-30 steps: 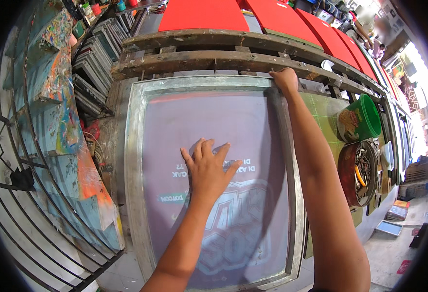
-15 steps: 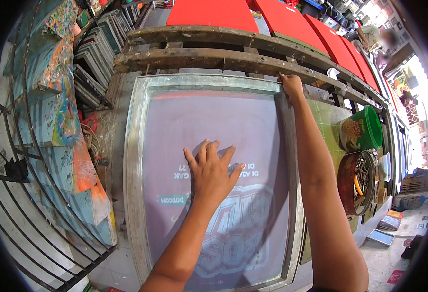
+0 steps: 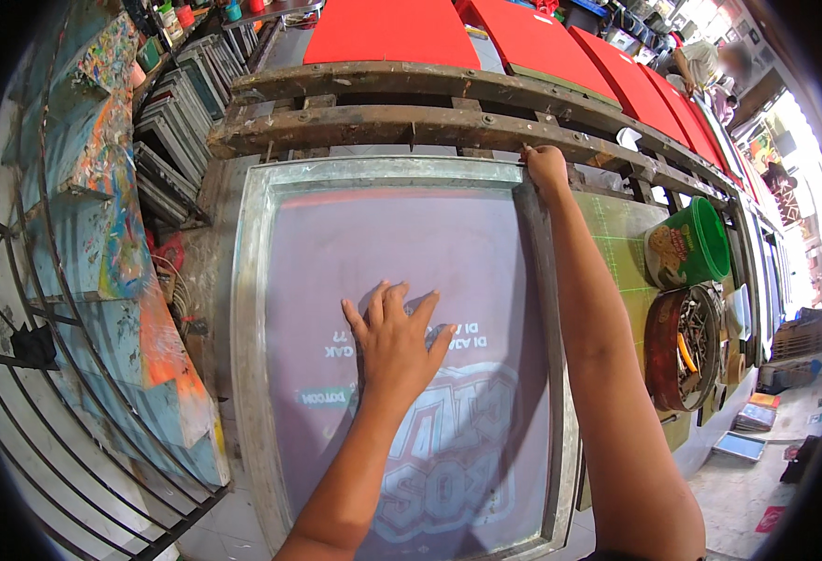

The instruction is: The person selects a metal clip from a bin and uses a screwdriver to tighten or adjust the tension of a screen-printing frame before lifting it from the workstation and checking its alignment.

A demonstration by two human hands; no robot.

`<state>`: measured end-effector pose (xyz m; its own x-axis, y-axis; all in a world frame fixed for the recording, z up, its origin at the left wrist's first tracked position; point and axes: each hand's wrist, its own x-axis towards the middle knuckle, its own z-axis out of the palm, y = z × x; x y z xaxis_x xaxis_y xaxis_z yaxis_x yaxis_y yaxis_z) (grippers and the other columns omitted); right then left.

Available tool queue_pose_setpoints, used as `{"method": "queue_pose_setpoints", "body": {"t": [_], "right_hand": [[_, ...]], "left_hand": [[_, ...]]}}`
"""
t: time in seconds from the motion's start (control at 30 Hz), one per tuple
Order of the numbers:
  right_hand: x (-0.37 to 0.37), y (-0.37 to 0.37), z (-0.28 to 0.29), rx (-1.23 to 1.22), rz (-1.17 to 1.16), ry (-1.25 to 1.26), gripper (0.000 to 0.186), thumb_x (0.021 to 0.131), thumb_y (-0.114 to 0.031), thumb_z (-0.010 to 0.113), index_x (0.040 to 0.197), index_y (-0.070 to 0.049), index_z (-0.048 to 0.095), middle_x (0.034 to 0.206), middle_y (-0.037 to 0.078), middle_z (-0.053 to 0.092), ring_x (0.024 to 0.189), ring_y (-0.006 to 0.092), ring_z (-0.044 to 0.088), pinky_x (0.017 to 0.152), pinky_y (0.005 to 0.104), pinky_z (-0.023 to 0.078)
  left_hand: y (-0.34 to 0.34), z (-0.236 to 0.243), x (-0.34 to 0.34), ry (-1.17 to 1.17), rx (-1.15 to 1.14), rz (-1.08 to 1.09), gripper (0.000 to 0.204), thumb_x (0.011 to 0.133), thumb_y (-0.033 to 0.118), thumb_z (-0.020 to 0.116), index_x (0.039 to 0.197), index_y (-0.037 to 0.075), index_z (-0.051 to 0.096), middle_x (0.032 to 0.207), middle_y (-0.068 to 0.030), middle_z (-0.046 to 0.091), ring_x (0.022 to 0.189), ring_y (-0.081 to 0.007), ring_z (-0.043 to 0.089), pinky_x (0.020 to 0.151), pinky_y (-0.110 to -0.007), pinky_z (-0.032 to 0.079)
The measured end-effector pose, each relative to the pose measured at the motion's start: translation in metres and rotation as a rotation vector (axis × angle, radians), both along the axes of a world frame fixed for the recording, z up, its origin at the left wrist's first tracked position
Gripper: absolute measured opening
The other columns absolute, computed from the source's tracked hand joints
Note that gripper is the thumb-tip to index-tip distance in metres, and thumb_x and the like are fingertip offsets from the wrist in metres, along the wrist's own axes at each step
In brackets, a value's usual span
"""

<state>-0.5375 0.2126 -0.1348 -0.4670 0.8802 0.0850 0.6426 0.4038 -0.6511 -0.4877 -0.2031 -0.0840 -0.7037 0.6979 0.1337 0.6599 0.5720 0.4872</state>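
Observation:
A large silk-screen frame (image 3: 252, 271) with pale wooden sides and a lilac mesh (image 3: 373, 238) lies in front of me. Its mesh carries a mirrored design in white and pale blue outlines. My left hand (image 3: 397, 341) rests on the middle of the mesh, fingers spread and nothing held. At the frame's far right corner, my right hand (image 3: 546, 173) is closed beside the wooden rail (image 3: 373, 122). Whatever its fingers pinch there is hidden or too small to make out. My right forearm runs along the frame's right side.
Red flat boards (image 3: 387, 37) lie beyond the rails. To the right stand a green bucket (image 3: 686, 243) and a round tin (image 3: 672, 351) of small metal pieces. Several stacked screen frames (image 3: 172, 131) lean at the left, above paint-stained blue steps (image 3: 102, 224) and a black metal grille (image 3: 84, 439).
The whole view has shifted slightly, so the screen and rails sit a little lower and further left. Both hands keep their places on the frame and mesh.

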Motion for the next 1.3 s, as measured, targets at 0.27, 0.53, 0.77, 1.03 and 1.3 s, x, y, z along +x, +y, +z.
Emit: {"method": "queue_pose_setpoints", "body": {"t": [0.27, 0.53, 0.77, 1.03, 1.3], "right_hand": [[0.002, -0.014, 0.014, -0.035, -0.053, -0.071, 0.033, 0.076, -0.037, 0.074, 0.082, -0.005, 0.073, 0.088, 0.019, 0.07, 0.089, 0.0335, 0.068, 0.079, 0.0414, 0.051], [-0.001, -0.01, 0.006, 0.007, -0.043, -0.033, 0.031, 0.078, -0.035, 0.072, 0.085, -0.005, 0.073, 0.089, 0.02, 0.07, 0.089, 0.034, 0.068, 0.079, 0.0421, 0.051], [0.004, 0.005, 0.004, 0.069, 0.028, -0.065, 0.041, 0.08, -0.039, 0.066, 0.089, 0.0, 0.072, 0.092, 0.023, 0.069, 0.092, 0.037, 0.067, 0.082, 0.0433, 0.051], [-0.001, -0.012, 0.013, 0.055, -0.017, -0.078, 0.039, 0.079, -0.037, 0.067, 0.094, -0.001, 0.071, 0.096, 0.023, 0.069, 0.096, 0.0376, 0.065, 0.085, 0.043, 0.05], [-0.009, 0.0, -0.004, 0.13, 0.043, -0.045, 0.044, 0.079, -0.039, 0.065, 0.097, 0.001, 0.067, 0.103, 0.026, 0.066, 0.102, 0.0419, 0.062, 0.088, 0.0466, 0.048]], "left_hand": [[0.0, 0.0, -0.001, 0.003, -0.006, -0.006, 0.044, 0.081, 0.037, 0.07, 0.12, 0.016, 0.065, 0.127, -0.0147, 0.048, 0.13, -0.0325, 0.035, 0.109, -0.066, 0.014], [0.001, 0.0, 0.0, 0.005, -0.002, -0.002, 0.044, 0.08, 0.037, 0.071, 0.119, 0.017, 0.065, 0.125, -0.0144, 0.048, 0.129, -0.0323, 0.036, 0.109, -0.067, 0.015], [0.0, 0.003, -0.001, -0.002, 0.014, -0.02, 0.046, 0.08, 0.038, 0.07, 0.122, 0.019, 0.063, 0.126, -0.0135, 0.048, 0.13, -0.0321, 0.036, 0.108, -0.067, 0.015], [-0.011, 0.023, -0.027, -0.28, 0.256, 0.065, 0.049, 0.08, 0.028, 0.072, 0.122, 0.007, 0.059, 0.126, -0.0164, 0.052, 0.124, -0.0343, 0.045, 0.11, -0.049, 0.029], [-0.062, 0.022, -0.187, 0.146, 0.026, 0.464, 0.069, 0.078, 0.041, 0.072, 0.13, 0.001, 0.049, 0.122, -0.0247, 0.055, 0.116, -0.0399, 0.052, 0.095, -0.047, 0.044]]}}
